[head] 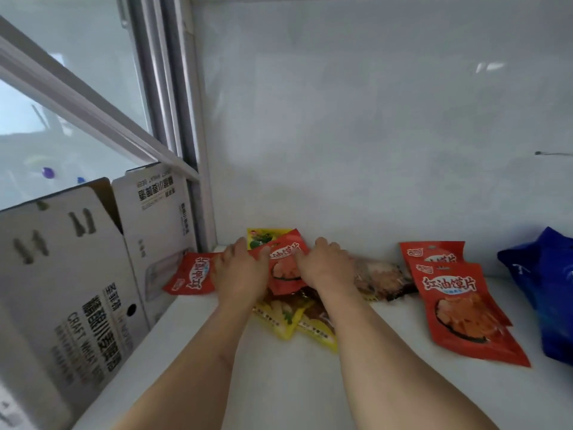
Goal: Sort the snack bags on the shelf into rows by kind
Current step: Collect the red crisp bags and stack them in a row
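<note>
Two hands are in the heap at the centre of the frame, and that heap is where I expect trouble. My left hand point(240, 268) lies palm down with its fingers slightly spread over the left edge of the middle red bag point(286, 268), while my right hand point(325, 265) presses on that bag's right edge; its fingertips curl forward out of sight, so I cannot tell whether they are pinching the foil or only resting on it. This red bag sits on top of a loose pile: a yellow bag at the back point(263, 238) peeks out above it, two yellow bags point(283, 316) fan out below my wrists, and a brownish bag point(379, 279) lies just right of my right hand. Another red bag point(192, 274) lies at centre left, touching the cardboard box point(93, 268), and two sorted red bags point(455, 302) overlap at lower right, near a blue bag point(545, 290). Only the red kind looks partly gathered, so most of the sorting remains. If I drag the middle red bag sideways, the slick foil beneath will probably slide with it and scatter the yellow bags across the white shelf point(279, 383), perhaps toward its front edge at the bottom of the frame. Lifting with only a flat press would likely let it slip back. Sweeping right, my forearm could also knock the brownish bag into the tidy red pair and skew that row.
</note>
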`<state>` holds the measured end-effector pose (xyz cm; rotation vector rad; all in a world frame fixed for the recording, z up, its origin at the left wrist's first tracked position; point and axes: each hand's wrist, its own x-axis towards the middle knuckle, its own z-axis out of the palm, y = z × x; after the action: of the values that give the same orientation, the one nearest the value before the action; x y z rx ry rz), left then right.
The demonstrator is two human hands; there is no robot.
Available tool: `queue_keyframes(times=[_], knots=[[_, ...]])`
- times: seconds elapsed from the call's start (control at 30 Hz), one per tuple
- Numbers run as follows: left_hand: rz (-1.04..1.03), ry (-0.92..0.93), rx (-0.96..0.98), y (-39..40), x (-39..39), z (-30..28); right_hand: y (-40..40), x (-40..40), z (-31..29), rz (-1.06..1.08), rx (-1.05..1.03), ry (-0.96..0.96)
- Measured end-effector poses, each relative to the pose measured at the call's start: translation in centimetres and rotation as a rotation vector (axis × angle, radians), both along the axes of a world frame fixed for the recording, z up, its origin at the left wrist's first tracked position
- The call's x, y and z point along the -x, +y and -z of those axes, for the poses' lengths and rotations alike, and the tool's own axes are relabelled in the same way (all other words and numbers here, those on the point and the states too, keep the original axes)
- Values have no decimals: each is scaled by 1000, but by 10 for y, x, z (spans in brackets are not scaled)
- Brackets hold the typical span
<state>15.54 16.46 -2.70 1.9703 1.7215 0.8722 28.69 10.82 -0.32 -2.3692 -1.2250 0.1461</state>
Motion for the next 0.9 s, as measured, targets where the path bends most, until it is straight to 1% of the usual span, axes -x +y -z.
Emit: queue_keyframes(times=[0.1, 0.2, 0.3, 0.4, 0.47, 0.53, 0.63, 0.67, 0.7, 0.77, 0.8, 0.9], knots=[[68, 110, 161, 13, 17, 17, 0, 16, 9, 37, 21, 61], [138, 173, 145, 17, 25, 26, -1, 23, 16, 85, 4, 85], [175, 84, 118, 17, 33, 23, 1, 23, 21, 142, -38, 33], [152, -16, 122, 16, 43, 20, 0, 24, 25, 194, -93, 6], [126, 18, 91, 15, 52, 19, -2, 25, 25, 206, -119, 10], [148, 51, 47, 13, 59, 19, -5, 25, 24, 207, -138, 36], [226, -12, 50, 8, 65, 22, -9, 25, 22, 197, -166, 98], [214, -18, 52, 4, 66, 22, -10, 25, 22, 192, -173, 125], [169, 27, 42, 1, 68, 23, -12, 25, 21, 181, -182, 147], [39, 194, 61, -4, 71, 26, -16, 25, 21, 169, -195, 187], [-26, 238, 92, -6, 74, 26, -19, 25, 22, 169, -200, 203], [-98, 242, 206, -12, 79, 28, -30, 26, 24, 180, -223, 219]])
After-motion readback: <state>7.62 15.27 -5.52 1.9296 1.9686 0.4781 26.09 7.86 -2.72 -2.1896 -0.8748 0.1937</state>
